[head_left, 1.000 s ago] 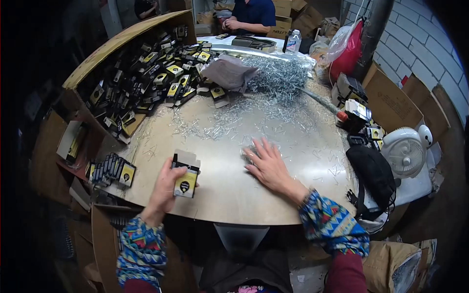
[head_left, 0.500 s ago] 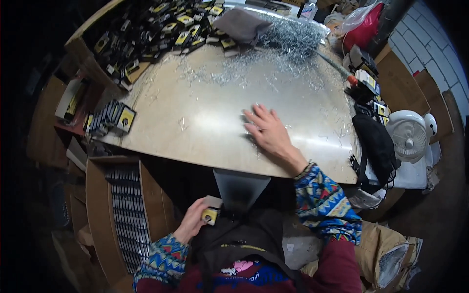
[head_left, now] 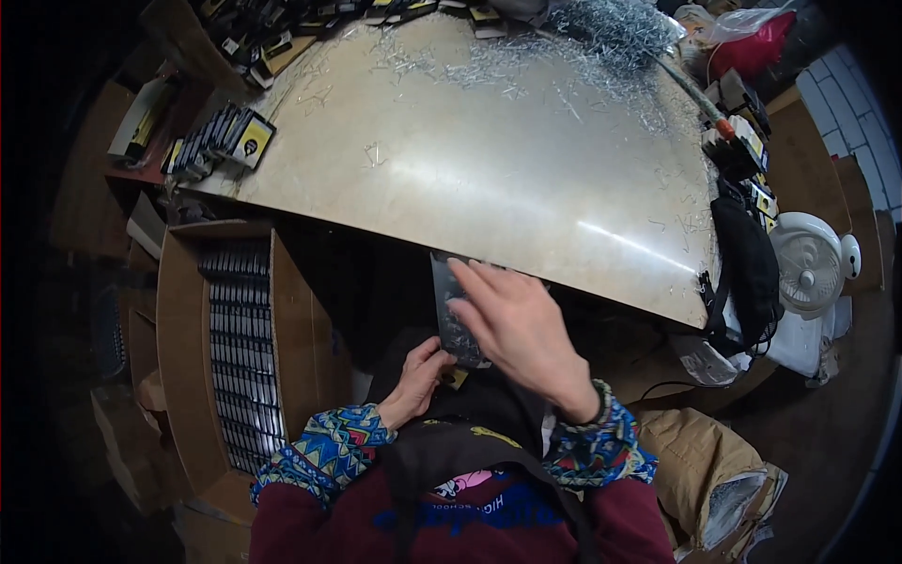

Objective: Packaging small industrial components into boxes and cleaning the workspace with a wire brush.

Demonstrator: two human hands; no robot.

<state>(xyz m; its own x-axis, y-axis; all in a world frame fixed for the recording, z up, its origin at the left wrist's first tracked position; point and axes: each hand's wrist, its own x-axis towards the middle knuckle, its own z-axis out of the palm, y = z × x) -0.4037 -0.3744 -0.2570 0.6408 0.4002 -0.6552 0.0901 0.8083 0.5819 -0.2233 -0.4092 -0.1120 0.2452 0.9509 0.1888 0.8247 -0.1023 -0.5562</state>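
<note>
Head view shows your left hand (head_left: 412, 385) pinching 1 part-hidden yellow carton (head_left: 458, 378) below the grey chute (head_left: 450, 335), where your right hand (head_left: 526, 334) lies half-open, gripping nothing visible.

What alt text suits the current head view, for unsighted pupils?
A person's right hand is over a grey chute at a table edge; the left hand, at the chute's lower end, holds a mostly hidden yellow item. Metal bits litter the table; a carton of packs stands left.

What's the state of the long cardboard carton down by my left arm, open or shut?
Open: nothing covers the carton's top, and rows of slim packs show inside.
</note>
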